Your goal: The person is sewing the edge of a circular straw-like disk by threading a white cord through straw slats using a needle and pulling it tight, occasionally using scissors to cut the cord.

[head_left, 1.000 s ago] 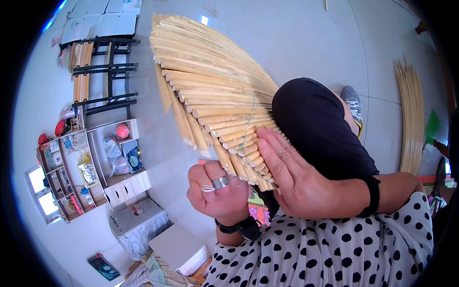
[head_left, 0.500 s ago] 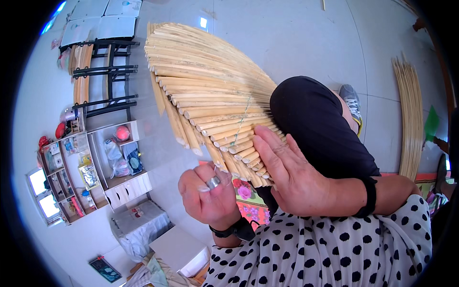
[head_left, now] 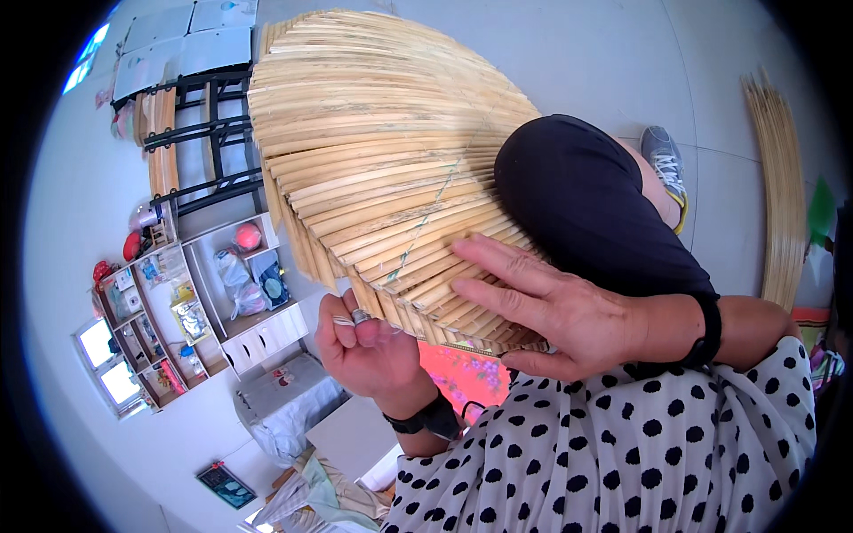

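Note:
A mat of pale reed stalks (head_left: 382, 151), laid side by side and folded over, spreads in front of me and against my dark-clothed knee (head_left: 577, 186). A thin green thread (head_left: 419, 233) runs across the stalks. My right hand (head_left: 577, 315) lies on the mat's near part, fingers stretched and apart, thumb by the near edge. At the near left edge, just below the stalk ends, is my left hand (head_left: 378, 355), its fingers curled in and a silver ring on one. Whatever sits in its fingers is hidden.
On the right, a long bundle of loose reeds (head_left: 780, 195) lies on the grey floor. At left stand black-framed folding furniture (head_left: 209, 142) and an open shelf unit (head_left: 204, 275) with bags and small goods. Below the mat shows a red flowered cloth (head_left: 462, 373).
The reed mat now shows larger and further up and left in view. My right hand rests a little more to the right, its fingers still spread. The left hand has shifted slightly left, staying curled.

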A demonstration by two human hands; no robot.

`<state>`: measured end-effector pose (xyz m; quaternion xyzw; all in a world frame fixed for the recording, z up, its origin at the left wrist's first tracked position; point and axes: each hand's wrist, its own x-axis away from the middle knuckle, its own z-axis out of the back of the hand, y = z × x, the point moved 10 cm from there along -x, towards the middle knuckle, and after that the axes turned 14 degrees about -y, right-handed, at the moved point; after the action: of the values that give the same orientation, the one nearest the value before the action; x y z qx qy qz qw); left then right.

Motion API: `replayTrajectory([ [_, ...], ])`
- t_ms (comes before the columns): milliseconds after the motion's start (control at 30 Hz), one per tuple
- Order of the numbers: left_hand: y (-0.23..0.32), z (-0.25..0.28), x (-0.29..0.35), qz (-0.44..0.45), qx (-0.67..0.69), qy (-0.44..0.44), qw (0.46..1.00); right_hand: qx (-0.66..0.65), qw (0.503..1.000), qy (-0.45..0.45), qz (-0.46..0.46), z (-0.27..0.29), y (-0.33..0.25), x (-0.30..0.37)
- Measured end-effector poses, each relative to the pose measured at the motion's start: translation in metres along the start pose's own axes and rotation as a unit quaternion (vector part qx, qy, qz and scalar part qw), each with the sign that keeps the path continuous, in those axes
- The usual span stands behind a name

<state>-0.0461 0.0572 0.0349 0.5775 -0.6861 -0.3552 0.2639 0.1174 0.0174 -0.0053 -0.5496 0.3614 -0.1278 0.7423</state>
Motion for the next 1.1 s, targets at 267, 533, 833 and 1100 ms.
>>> replayTrajectory([
  [267, 0.009, 0.017, 0.023, -0.119, -0.173, 0.208, 0.955, 0.066, 0.997, 0.018, -0.026, 0.000, 0.006, 0.000],
  [533, -0.020, 0.029, 0.024, -0.051, 0.058, -0.057, 0.995, 0.125, 0.991, -0.015, -0.054, 0.001, -0.003, -0.008],
  [833, -0.028, 0.028, 0.027, -0.043, 0.096, 0.070, 0.992, 0.110, 0.994, -0.003, -0.014, -0.004, -0.008, -0.010],
  [1100, -0.018, 0.022, 0.047, -0.073, 0.103, 0.062, 0.990, 0.108, 0.994, -0.027, -0.021, -0.016, -0.016, -0.008],
])
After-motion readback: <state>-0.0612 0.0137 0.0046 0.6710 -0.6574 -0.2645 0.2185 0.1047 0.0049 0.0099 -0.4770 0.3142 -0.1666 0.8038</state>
